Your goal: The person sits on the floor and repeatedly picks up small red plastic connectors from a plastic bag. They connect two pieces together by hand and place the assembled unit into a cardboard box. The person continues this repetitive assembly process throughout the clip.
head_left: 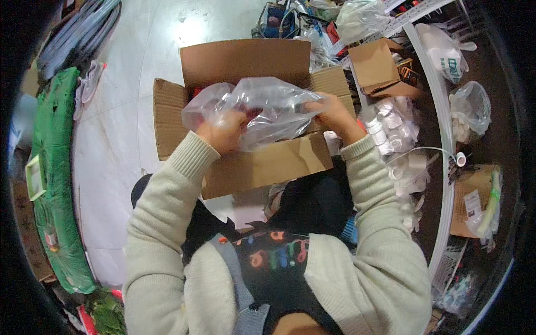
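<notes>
Between my hands, a clear plastic bag (273, 106) is spread over the mouth of an open cardboard box (245, 60). My left hand (225, 133) is closed on the bag's near left part, with its fingers partly covered by the film. On the other side, my right hand (337, 116) pinches the bag's right edge. Something red shows through the plastic and at the box's back left corner; its kind cannot be made out. The box flaps are folded outward, and the near flap (268, 166) lies toward my knees.
A long green wrapped bundle (58, 167) lies along the left, below grey tubing (78, 39). At right, white shelving (444, 139) holds bagged goods and a carton (474, 195). A smaller open box (371, 67) and a bag of white rolls (393, 125) stand near my right hand.
</notes>
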### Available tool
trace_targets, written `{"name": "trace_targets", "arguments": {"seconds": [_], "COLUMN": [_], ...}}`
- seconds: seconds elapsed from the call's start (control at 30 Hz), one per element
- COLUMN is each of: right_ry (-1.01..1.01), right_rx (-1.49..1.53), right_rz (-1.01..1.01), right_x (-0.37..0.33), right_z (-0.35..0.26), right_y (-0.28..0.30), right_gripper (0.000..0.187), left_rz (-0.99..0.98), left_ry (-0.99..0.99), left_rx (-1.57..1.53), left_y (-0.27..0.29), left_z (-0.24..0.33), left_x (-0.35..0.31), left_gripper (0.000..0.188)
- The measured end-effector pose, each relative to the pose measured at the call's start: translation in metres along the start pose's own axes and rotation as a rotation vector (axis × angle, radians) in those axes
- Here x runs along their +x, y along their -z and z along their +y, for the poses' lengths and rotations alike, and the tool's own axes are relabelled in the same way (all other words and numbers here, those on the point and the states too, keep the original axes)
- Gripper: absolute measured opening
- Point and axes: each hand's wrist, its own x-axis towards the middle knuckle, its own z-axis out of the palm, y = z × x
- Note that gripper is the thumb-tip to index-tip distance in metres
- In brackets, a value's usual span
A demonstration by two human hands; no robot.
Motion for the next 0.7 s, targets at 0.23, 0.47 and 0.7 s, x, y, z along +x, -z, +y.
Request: {"name": "trace_targets", "arguments": {"seconds": [0.23,0.47,0.7], "right_ry": [0.259,0.232,0.213], "right_rx": [1.235,1.165,1.367], "right_rz": [-0.123,-0.235,-0.152], "right_x": [-0.017,-0.033,-0.019], "right_z": [-0.024,-0.024,-0.005], "right_y": [-0.014,-0.036,-0.023], "right_gripper": [0.015,0.014,0.017], "left_rz": [0.218,-0.05,-0.118], "left_ry": [-0.257,-0.017,0.088], "left_rx": [0.278,0.124,0.042], "left_y": [-0.057,-0.017,-0.027], "left_z": [-0.033,0.021,0.041], "left_x": [0.033,0.079,0.106], "left_gripper": [0.021,0.021,0.02]}}
